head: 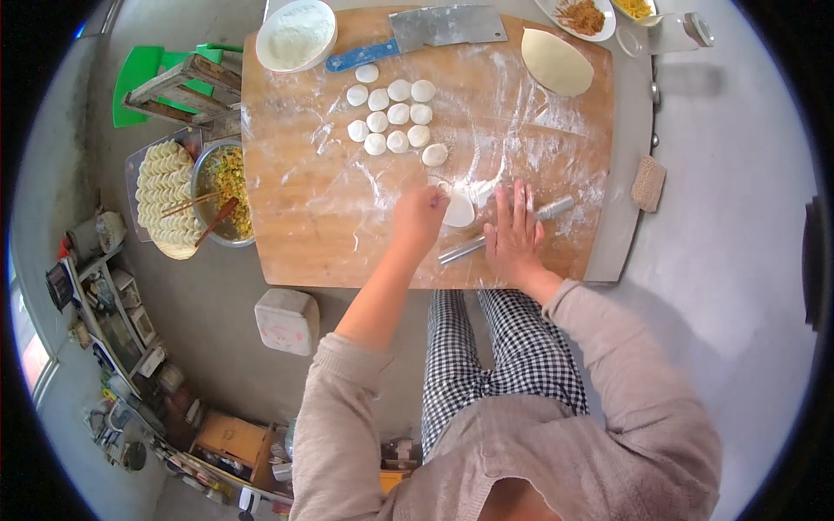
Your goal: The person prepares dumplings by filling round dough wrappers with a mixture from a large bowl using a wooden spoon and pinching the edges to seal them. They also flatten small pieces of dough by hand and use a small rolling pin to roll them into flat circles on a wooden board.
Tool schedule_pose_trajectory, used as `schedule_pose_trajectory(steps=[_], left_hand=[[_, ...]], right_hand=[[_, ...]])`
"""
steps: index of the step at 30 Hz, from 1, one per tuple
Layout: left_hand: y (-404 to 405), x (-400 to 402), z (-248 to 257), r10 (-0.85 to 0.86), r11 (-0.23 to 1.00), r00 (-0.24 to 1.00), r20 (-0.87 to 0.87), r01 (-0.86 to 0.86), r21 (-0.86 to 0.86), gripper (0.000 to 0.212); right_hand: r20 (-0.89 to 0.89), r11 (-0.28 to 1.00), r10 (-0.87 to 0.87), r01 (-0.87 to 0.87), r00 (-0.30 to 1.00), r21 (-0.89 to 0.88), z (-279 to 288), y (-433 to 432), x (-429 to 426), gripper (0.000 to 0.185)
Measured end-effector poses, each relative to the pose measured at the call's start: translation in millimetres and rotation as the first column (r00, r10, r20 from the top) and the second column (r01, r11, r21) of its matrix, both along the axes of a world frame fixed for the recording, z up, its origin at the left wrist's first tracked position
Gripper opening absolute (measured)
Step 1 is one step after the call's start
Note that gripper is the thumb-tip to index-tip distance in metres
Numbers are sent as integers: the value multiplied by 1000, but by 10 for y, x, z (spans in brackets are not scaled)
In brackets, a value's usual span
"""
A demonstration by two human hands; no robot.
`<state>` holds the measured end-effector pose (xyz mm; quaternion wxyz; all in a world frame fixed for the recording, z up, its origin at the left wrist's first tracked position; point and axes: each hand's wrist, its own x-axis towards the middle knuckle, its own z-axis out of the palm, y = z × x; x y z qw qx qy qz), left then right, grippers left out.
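Note:
My left hand pinches the edge of a flat round dough wrapper lying on the floured wooden board. To its right, my right hand lies flat across a metal rolling pin, palm down, with the fingers stretched out and apart. The pin slants over the board, and both its ends show. Beyond my left hand sit several small flattened dough pieces, roughly in rows. One dough piece is nearest to the wrapper.
A white bowl of flour, a blue-handled cleaver and a dough slab are at the far side. At left are a metal bowl of filling with chopsticks, and a tray of dumplings. A stool stands below the board.

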<state>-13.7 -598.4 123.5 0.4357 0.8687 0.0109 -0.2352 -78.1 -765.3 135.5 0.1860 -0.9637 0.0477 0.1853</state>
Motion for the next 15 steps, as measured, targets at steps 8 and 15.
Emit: schedule_pose_trajectory(steps=[8,15], left_hand=[[-69,24,77,-52,994,999,-16,53,100,17],[-94,-21,-33,-46,998,991,126,39,58,17]], right_hand=[[-44,998,-65,63,997,-26,-80,48,158,66],[5,986,-150,149,989,72,45,247,723,66]])
